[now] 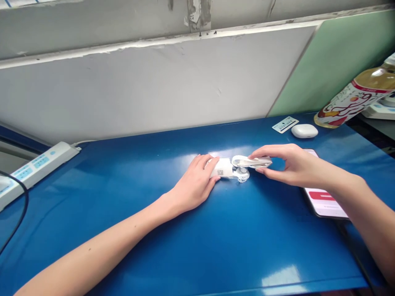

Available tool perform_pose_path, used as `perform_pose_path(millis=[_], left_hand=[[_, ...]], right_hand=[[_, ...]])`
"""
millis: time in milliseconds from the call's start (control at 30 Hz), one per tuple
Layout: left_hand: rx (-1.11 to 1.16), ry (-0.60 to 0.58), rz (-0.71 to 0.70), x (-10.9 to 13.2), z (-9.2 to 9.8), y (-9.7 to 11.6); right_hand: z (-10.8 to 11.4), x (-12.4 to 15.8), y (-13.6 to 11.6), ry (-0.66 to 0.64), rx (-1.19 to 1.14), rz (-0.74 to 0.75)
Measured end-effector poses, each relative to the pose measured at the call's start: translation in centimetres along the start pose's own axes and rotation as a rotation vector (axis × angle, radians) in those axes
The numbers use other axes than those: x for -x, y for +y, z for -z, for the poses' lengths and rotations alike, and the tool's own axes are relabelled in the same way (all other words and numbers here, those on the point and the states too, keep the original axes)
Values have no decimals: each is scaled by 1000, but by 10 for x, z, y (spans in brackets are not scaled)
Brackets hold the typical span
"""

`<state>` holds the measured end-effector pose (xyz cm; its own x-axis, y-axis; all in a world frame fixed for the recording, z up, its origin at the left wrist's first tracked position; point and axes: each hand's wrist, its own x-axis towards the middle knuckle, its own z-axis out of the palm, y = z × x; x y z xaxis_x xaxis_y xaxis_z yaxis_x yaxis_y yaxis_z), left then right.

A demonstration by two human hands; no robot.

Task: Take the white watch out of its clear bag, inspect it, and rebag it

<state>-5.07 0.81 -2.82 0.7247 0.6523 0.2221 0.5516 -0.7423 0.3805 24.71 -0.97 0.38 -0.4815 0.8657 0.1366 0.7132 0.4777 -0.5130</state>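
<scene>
Blue desk [222, 238] here, with the right forearm [370, 213] hiding some of the phone [324, 205], plus a bottle [348, 98] cut off at far right and a power strip [40, 167] at left. Left hand [197, 181] has its fingers curled over a small white box [224, 167] mid-desk, square code showing, left end hidden; the right hand [296, 164] pinches a white bundle [261, 163] just right of it, wrapping hard to make out. Plain blue runs down to the near edge.
</scene>
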Motion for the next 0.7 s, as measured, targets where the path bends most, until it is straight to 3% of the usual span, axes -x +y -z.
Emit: perform_pose_path(millis=[167, 467, 700], left_hand=[[8, 18, 7, 0, 0, -1], [68, 26, -23, 2, 0, -2], [51, 33, 0, 3, 0, -1]], right_hand=[[-2, -1, -1, -38, 32, 31], [-41, -6, -23, 64, 85, 140], [-25, -4, -15, 154, 250, 120]])
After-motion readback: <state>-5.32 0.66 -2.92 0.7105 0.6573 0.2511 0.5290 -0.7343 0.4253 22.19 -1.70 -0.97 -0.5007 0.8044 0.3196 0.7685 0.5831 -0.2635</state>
